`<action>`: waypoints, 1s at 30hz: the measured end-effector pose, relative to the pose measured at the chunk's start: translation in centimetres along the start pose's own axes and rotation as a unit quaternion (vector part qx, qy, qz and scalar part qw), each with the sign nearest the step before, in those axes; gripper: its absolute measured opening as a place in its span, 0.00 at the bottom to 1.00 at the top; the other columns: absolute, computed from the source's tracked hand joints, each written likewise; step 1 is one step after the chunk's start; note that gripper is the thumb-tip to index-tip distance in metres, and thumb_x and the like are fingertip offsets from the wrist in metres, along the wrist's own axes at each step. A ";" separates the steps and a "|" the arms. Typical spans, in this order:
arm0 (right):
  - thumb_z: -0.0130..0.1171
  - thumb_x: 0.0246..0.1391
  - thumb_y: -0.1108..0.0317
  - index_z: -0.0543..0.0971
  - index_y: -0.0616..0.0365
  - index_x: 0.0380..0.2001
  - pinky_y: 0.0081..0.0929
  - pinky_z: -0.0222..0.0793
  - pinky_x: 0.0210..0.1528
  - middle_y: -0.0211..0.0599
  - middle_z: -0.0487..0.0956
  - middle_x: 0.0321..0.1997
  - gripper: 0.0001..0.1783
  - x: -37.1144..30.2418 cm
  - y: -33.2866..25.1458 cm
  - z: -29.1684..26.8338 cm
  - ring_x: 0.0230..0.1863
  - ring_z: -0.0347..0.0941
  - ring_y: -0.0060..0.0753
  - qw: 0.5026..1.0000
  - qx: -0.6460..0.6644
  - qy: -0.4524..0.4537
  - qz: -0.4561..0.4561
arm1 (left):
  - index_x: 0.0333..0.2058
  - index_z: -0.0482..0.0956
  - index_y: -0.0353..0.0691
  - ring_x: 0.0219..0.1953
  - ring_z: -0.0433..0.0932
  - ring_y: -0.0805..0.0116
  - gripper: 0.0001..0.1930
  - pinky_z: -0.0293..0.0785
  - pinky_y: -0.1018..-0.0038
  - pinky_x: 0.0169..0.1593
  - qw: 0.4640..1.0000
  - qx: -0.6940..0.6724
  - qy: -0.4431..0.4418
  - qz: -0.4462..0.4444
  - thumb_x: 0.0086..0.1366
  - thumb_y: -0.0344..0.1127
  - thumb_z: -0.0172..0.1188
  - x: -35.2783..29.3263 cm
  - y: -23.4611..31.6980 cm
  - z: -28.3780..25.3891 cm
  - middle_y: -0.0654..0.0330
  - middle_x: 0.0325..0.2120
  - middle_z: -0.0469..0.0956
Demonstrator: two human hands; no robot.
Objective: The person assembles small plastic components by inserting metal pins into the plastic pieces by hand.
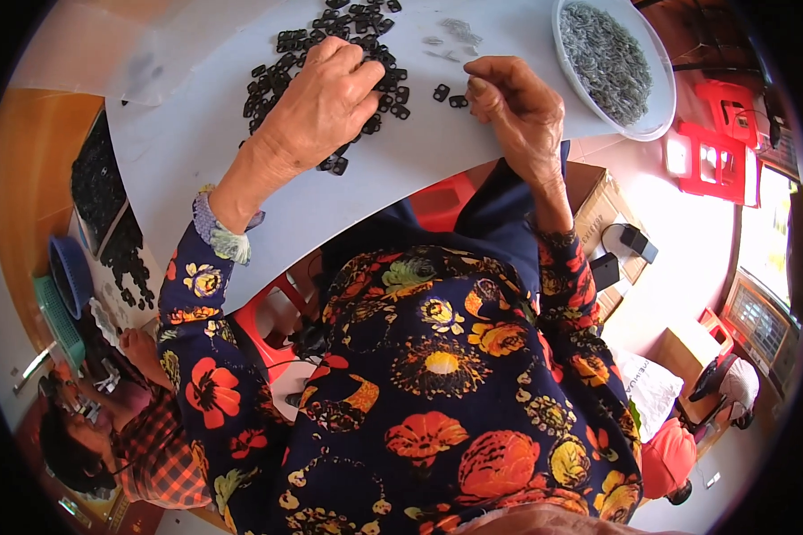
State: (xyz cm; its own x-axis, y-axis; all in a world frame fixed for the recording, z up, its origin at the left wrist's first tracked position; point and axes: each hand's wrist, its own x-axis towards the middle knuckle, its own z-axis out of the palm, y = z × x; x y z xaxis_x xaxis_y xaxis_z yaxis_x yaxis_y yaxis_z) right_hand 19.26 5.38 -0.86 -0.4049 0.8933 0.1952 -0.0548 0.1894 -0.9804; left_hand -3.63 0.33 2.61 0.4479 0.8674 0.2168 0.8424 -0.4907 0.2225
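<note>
My left hand is closed, its knuckles up and fingers curled down over a pile of small black plastic parts. Its fingertips are hidden, so whatever they grip does not show. To the right, my right hand has thumb and forefinger drawn together in a pinch above the pale tabletop. Anything between those fingertips is too small to make out. Two loose black parts lie just left of the right fingertips. A little beyond sit several small clear pieces.
A round white tub of small greyish clear pieces stands at the far right of the table. Clear plastic sheeting covers the far left. At lower left, a person in a checked shirt sits beside blue and green baskets.
</note>
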 end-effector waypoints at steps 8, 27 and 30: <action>0.57 0.53 0.75 0.77 0.63 0.37 0.12 0.65 0.25 0.27 0.76 0.22 0.07 0.0 0.0 -0.2 0.21 0.67 0.12 1.000 -0.019 0.000 -0.007 | 0.31 0.74 0.35 0.40 0.67 0.56 0.06 0.66 0.66 0.48 0.995 0.035 0.049 -0.077 0.52 0.25 0.57 -0.7 -0.9 -0.1 0.55 0.29 0.69; 0.60 0.52 0.73 0.78 0.63 0.37 0.14 0.67 0.27 0.29 0.77 0.23 0.08 0.1 -0.1 -0.4 0.22 0.68 0.14 1.000 -0.001 0.000 -0.011 | 0.37 0.74 0.32 0.25 0.71 0.73 0.08 0.70 0.76 0.32 0.925 -0.324 0.045 -0.194 0.59 0.26 0.53 1.8 2.2 -0.5 0.59 0.23 0.75; 0.60 0.51 0.72 0.78 0.62 0.36 0.15 0.68 0.27 0.28 0.77 0.23 0.09 0.1 -0.5 -0.3 0.22 0.69 0.15 1.000 -0.025 -0.007 -0.010 | 0.37 0.73 0.33 0.21 0.68 0.81 0.06 0.67 0.82 0.27 0.886 -0.411 0.027 -0.214 0.63 0.29 0.51 2.4 3.1 -0.4 0.65 0.20 0.75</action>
State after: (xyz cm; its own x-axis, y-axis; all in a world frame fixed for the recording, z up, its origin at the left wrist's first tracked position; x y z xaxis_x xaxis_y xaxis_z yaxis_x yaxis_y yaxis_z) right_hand 19.55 5.49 -0.32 -0.4169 0.8836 0.2132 -0.0178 0.2266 -0.9738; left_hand -0.08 0.86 4.16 0.1074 0.9941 -0.0139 0.4196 -0.0327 0.9071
